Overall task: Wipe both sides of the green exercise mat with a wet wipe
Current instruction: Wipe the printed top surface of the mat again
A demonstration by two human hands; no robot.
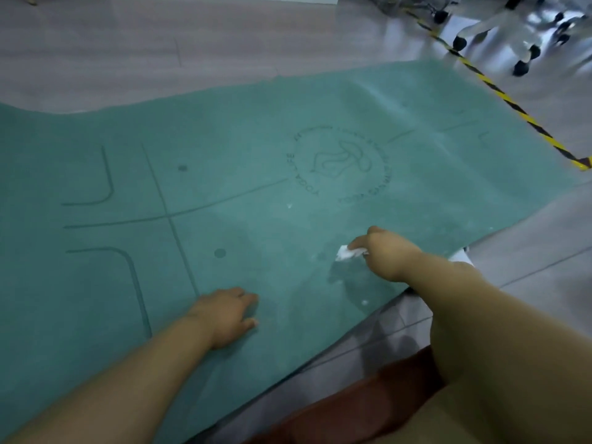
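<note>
The green exercise mat [243, 129] lies flat on the floor and fills most of the view, printed side up with alignment lines and a round logo. My right hand [386, 253] grips a crumpled white wet wipe [347, 252] and holds it down on the mat near the mat's near edge. A darker damp patch shows just below the wipe. My left hand [227, 315] rests on the mat near the cross of the printed lines, its fingers bent against the surface. Small white flecks lie scattered on the mat around the wipe.
Grey wood-look floor [128, 52] surrounds the mat. Yellow-and-black hazard tape [499, 91] runs diagonally at the upper right, with chair casters [525, 64] beyond it. A white object [461, 256] peeks out at the mat's near edge behind my right wrist. My knee is at the bottom right.
</note>
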